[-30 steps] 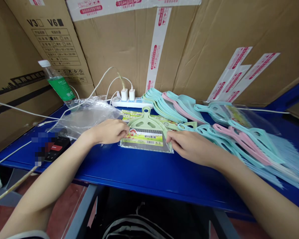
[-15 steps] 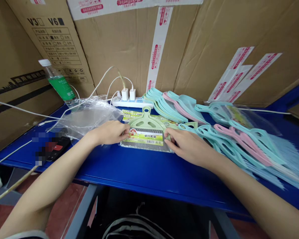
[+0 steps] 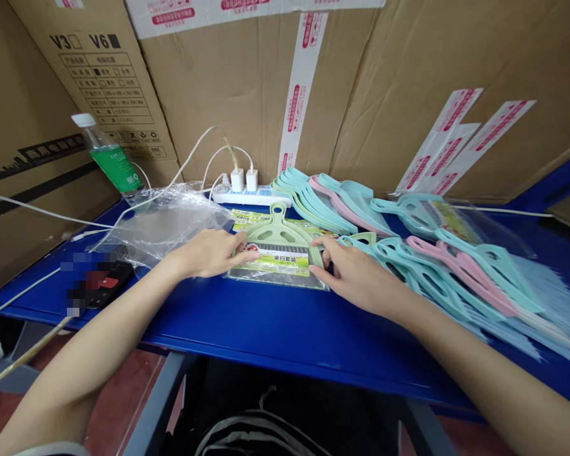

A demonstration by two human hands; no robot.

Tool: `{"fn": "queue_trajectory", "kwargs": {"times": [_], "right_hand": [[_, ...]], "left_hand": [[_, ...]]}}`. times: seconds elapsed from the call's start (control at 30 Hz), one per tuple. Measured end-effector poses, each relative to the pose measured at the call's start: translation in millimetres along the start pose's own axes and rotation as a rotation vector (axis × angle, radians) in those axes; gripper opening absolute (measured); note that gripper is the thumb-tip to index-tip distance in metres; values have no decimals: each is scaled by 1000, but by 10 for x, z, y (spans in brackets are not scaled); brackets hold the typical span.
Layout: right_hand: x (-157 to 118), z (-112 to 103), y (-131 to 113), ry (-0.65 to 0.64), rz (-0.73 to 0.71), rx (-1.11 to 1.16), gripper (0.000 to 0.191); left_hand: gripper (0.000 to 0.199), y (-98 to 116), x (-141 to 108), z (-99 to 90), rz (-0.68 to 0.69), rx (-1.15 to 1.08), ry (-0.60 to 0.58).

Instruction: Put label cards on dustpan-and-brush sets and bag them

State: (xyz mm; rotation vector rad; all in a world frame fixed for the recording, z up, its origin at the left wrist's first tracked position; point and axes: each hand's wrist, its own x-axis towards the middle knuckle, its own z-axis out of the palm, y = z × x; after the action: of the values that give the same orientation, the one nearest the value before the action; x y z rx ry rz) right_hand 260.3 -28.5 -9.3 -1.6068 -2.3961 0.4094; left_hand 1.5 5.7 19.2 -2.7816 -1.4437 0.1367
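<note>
The left hand (image 3: 208, 254) and right hand (image 3: 358, 271) are pinching opposite sides of the green dustpan (image 3: 278, 229) on the blue table (image 3: 266, 332); the left thumb is now reaching farther over the label (image 3: 285, 259), seemingly firming the hold.

We held our left hand (image 3: 209, 254) and right hand (image 3: 354, 272) apart, roughly level, backs upward. Our left thumb (image 3: 244, 258) stretched toward the right hand, with bent fingers beyond it. Our right thumb (image 3: 323, 277) and index finger (image 3: 327, 243) curved into a pinch. Both bare forearms slanted inward to the hands, wrists nearly straight.
</note>
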Motion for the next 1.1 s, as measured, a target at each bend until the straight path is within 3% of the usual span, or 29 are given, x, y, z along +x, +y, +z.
{"fn": "queue_trajectory", "kwargs": {"times": [0.13,0.37,0.5,0.9,1.1], "right_hand": [[6,3,3,-20,-29,35,28],[5,1,-15,-49,-51,28,29],[7,-2,-21,-54,-47,13,30],[6,13,-48,-48,-4,42,35],[21,30,-28,24,-27,184,37]], "left_hand": [[53,-31,-21,-18,25,-83,-51],[29,-143,-6,23,144,-236,-122],[27,-162,29,37,166,-383,-156],[34,-5,49,31,-107,-223,-154],[18,-82,50,55,-131,-294,-43]]}}
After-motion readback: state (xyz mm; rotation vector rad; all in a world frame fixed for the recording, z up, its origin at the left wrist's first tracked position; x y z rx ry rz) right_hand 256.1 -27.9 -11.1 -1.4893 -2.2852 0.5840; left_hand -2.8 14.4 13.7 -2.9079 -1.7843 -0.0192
